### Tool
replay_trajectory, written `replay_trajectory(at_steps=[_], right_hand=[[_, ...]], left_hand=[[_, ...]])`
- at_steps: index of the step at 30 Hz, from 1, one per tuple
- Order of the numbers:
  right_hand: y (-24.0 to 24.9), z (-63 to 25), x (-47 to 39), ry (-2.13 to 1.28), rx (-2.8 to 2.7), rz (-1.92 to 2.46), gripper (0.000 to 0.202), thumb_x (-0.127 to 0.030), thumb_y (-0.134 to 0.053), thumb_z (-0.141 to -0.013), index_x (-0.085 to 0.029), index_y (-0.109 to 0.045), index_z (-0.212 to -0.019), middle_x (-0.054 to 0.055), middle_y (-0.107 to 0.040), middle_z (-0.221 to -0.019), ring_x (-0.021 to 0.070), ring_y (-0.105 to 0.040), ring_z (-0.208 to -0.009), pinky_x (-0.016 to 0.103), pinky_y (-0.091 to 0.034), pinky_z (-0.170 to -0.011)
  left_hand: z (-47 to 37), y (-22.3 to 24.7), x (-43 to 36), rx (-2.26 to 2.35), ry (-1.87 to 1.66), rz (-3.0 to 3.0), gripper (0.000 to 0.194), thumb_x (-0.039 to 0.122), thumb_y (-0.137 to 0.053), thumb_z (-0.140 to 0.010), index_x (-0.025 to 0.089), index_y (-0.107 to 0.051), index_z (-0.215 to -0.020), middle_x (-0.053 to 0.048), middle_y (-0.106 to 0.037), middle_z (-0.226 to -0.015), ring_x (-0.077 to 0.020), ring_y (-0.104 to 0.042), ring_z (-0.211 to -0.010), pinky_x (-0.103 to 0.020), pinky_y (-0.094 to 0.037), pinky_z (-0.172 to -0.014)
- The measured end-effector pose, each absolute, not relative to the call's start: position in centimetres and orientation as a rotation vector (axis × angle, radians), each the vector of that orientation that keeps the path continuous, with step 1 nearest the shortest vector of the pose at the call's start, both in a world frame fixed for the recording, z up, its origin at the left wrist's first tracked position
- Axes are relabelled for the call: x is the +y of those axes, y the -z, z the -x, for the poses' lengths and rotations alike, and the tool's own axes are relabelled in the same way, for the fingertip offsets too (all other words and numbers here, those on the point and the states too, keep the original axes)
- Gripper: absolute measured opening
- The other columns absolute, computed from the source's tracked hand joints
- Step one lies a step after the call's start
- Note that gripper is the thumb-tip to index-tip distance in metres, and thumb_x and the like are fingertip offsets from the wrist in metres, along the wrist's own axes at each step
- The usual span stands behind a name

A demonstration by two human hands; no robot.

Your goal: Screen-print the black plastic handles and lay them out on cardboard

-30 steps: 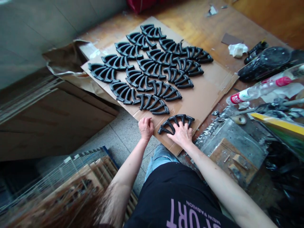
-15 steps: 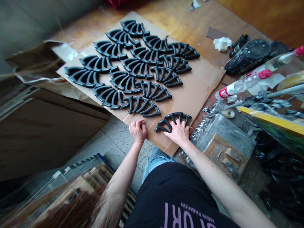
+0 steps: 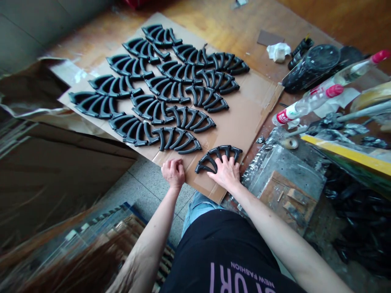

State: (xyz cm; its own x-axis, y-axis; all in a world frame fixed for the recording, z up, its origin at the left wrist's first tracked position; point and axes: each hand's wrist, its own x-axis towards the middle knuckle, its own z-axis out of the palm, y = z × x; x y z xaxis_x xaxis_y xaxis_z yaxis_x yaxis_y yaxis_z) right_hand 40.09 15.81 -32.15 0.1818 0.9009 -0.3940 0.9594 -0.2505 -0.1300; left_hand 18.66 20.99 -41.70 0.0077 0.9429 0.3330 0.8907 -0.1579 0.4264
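Note:
Curved fingers of my right hand point(image 3: 225, 172) grip a black ribbed fan-shaped piece point(image 3: 211, 153) lying near the front corner of a flat cardboard sheet point(image 3: 255, 95). The fingers reach over its ribs, with the thumb at its left side; the fingertips are partly hidden. My left hand point(image 3: 173, 173) rests at the sheet's front edge, its fingers curled in and nothing visible in them. Beyond both hands lie several similar black fan pieces point(image 3: 175, 131), in slanting, closely set rows. A gap of bare cardboard separates them from the piece under my right hand.
On the right stand plastic bottles with pink caps point(image 3: 308, 106) and a black-stained container point(image 3: 317, 65). Nearer are a paint-spattered board point(image 3: 301, 165), a yellow-edged panel point(image 3: 351, 156) and a dark heap of black pieces point(image 3: 360, 228). Large cardboard boxes point(image 3: 58, 175) stand left.
My view has shifted slightly, so the far rows appear further left. Both hands keep about the same places on the cardboard, and the fan piece stays under my right hand.

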Motion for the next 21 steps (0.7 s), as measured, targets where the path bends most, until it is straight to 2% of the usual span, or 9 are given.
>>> replay_trajectory(at_steps=[21], right_hand=[[32.41,-40.40,15.53,0.640,1.858,-2.378,0.059,-0.061,-0.064,-0.076,-0.022,-0.057,-0.119,0.015,-0.051,-0.126,0.0374,-0.041,-0.115,0.055,-0.035,-0.091]], left_hand=[[-18.73,41.49,21.17,1.996,-0.774,-2.175,0.021,0.024,-0.048,-0.086,0.019,-0.068,-0.091,-0.009,-0.064,-0.097,-0.0250,-0.054,-0.094,-0.037,-0.035,-0.084]])
